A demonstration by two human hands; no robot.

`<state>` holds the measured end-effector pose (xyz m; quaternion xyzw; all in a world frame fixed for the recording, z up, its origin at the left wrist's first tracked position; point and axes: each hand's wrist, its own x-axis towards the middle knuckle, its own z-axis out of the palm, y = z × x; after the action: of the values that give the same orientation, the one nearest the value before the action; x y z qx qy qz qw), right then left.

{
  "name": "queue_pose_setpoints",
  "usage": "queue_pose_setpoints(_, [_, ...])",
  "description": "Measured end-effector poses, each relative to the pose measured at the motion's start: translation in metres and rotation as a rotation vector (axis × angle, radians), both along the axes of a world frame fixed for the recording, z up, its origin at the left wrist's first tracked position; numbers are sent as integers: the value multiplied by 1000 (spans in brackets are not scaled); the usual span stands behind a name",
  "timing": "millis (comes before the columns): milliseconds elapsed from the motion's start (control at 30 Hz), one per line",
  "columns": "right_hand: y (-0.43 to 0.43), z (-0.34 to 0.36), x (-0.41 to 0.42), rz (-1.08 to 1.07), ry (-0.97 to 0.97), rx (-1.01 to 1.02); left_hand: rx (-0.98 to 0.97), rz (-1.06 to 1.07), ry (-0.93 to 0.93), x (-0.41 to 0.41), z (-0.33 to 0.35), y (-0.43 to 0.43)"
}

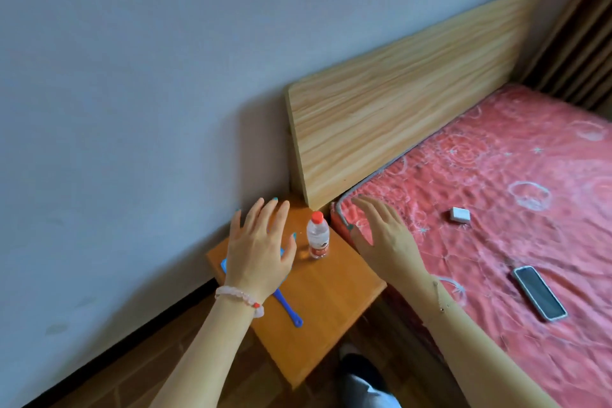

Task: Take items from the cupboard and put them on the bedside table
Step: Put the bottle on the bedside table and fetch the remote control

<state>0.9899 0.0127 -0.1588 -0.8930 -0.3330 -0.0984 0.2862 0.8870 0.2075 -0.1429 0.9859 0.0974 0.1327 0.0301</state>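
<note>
An orange wooden bedside table stands in the corner between the wall and the bed. On it a small clear water bottle with a red cap stands upright. A blue flat tool with a long handle lies on the table's left side, its head mostly hidden under my left hand. That hand hovers over the table with fingers spread, holding nothing. My right hand hovers open to the right of the bottle, over the mattress corner. The cupboard is out of view.
A bed with a pink patterned mattress fills the right side, backed by a light wooden headboard. On the mattress lie a phone and a small white box. A grey wall is at left; wooden floor below.
</note>
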Motion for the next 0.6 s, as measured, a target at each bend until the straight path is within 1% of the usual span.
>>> queue_pose_setpoints(133, [-25, 20, -41, -83, -76, -29, 7, -118, -26, -22, 16, -26])
queue_pose_setpoints(300, [-55, 36, -83, -192, -78, -93, -43, -256, -127, -33, 38, -65])
queue_pose_setpoints(600, [-126, 67, -160, -455, -134, -117, -31, -511, -179, -54, 64, -142])
